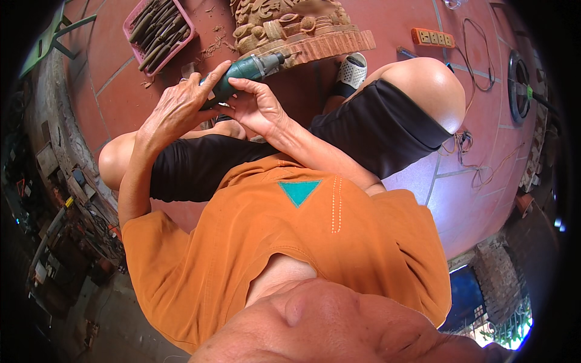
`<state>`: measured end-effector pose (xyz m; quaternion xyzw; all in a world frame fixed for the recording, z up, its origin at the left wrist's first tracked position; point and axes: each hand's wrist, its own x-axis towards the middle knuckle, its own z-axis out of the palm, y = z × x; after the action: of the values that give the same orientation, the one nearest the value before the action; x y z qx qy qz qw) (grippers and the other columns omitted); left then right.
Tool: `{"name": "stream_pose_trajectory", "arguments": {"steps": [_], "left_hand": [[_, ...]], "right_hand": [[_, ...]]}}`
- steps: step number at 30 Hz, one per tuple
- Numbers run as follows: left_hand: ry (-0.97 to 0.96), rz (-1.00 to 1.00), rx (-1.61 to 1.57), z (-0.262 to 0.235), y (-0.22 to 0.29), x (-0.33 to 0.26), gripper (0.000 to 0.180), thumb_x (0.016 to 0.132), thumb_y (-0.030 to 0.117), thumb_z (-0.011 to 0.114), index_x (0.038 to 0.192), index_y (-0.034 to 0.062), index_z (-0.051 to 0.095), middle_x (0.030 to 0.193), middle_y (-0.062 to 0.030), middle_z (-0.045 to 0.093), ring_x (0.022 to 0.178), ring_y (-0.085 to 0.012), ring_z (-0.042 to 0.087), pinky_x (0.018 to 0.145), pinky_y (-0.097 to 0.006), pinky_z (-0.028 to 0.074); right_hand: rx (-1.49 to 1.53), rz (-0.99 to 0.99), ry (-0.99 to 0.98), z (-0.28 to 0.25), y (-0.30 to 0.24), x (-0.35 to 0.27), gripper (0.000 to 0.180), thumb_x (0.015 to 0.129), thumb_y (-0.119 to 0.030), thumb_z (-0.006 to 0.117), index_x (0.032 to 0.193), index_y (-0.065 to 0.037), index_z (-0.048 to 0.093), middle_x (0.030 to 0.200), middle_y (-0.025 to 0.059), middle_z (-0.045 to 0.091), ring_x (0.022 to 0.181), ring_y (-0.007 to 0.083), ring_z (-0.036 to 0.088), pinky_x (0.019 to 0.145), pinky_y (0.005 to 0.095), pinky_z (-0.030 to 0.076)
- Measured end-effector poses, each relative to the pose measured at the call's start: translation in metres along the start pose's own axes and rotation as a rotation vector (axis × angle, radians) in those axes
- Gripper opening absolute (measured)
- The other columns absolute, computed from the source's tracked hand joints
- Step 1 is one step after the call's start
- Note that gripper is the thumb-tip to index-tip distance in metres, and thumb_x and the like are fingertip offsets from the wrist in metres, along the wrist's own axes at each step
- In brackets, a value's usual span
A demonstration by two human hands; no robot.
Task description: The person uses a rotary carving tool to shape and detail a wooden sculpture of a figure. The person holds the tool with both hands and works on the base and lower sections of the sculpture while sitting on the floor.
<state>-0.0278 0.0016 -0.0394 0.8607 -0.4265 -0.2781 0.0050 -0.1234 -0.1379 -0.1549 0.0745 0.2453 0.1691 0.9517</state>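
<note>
Both hands are on a green die grinder [242, 74], its grey nose and bit tilted up to the right. My left hand [180, 106] wraps the rear of its body, with the index finger laid along it. From the near side, my right hand [257, 107] grips the body with the thumb on top; some of its fingers are hidden. Just beyond the tool stands a carved wooden piece [290, 30], with rounded relief and a ridged, reddish base. The bit is close to the base's lower edge; I cannot tell if it touches.
A pink basket [192, 35] of chisel-like hand tools sits at the far left, with wood shavings [213, 47] beside it. To the right are an orange power strip [433, 38], loose cables [478, 60] and a black ring-shaped thing [517, 88]. My bent knees flank the work.
</note>
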Motion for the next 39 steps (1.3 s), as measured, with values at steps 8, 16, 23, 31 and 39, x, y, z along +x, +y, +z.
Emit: {"name": "stream_pose_trajectory", "arguments": {"steps": [8,16,23,31,39], "left_hand": [[0.003,-0.001,0.003,0.0008,-0.0008,-0.0001,0.094,0.081,0.025,0.078,0.158,0.0275,0.025,0.092,-0.0146,0.058,0.085,-0.0320,0.066,0.070,-0.044,0.054],[0.032,0.015,0.002,0.0026,-0.0023,0.0000,0.094,0.080,0.024,0.078,0.158,0.0266,0.026,0.090,-0.0142,0.057,0.084,-0.0316,0.065,0.069,-0.043,0.054],[0.024,0.008,-0.007,0.0027,-0.0028,-0.0008,0.097,0.079,0.022,0.079,0.158,0.0270,0.024,0.091,-0.0144,0.056,0.084,-0.0322,0.065,0.069,-0.044,0.053],[0.010,-0.030,0.013,0.0007,0.0004,0.0000,0.099,0.076,0.018,0.081,0.158,0.0255,0.024,0.090,-0.0119,0.055,0.086,-0.0313,0.064,0.073,-0.043,0.050],[0.032,-0.003,0.005,0.0014,-0.0020,0.0001,0.101,0.077,0.018,0.081,0.159,0.0273,0.022,0.090,-0.0152,0.056,0.083,-0.0328,0.065,0.069,-0.044,0.052]], "right_hand": [[0.003,-0.005,0.012,0.0010,0.0006,0.0011,0.025,0.088,-0.005,0.070,0.111,-0.008,0.062,0.103,0.0079,0.068,0.102,0.0238,0.066,0.100,0.0541,0.049],[-0.005,-0.014,0.001,0.0014,0.0007,0.0016,0.022,0.087,-0.005,0.070,0.109,-0.009,0.064,0.103,0.0062,0.069,0.102,0.0218,0.066,0.100,0.0532,0.049],[-0.011,-0.001,0.002,0.0055,-0.0011,0.0004,0.021,0.087,-0.006,0.071,0.107,-0.009,0.065,0.102,0.0061,0.069,0.101,0.0219,0.066,0.099,0.0534,0.050],[-0.019,-0.017,-0.016,0.0040,-0.0014,0.0025,0.020,0.088,-0.007,0.071,0.107,-0.009,0.065,0.102,0.0071,0.069,0.102,0.0233,0.066,0.097,0.0535,0.050],[-0.035,-0.016,-0.014,0.0033,-0.0017,0.0039,0.019,0.088,-0.008,0.070,0.106,-0.009,0.065,0.102,0.0073,0.069,0.102,0.0234,0.066,0.097,0.0529,0.050]]}}
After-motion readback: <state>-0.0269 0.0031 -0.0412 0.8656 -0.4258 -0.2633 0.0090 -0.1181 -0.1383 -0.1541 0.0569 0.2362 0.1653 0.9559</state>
